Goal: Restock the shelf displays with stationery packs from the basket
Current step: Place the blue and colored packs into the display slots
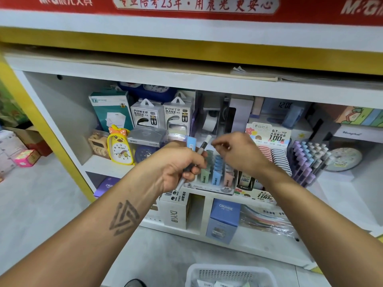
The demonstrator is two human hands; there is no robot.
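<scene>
My left hand (182, 162) grips a grey pen (202, 149) and a light-blue stationery pack (191, 143), held up in front of the middle shelf. My right hand (238, 154) hovers just right of the pen's tip, fingers curled with fingertips close together; whether it pinches anything is unclear. Below both hands stands a display rack (217, 175) with green, blue and pink packs in rows. The white basket (230, 275) sits on the floor at the bottom edge, with a few packs inside.
Power bank boxes (161, 116), a yellow duck clock (119, 148) and a teal box (112, 109) fill the shelf's left. A pencil-lead display (269, 141) and a rack of pastel pens (308, 160) stand at right. Boxes (223, 219) occupy the lower shelf.
</scene>
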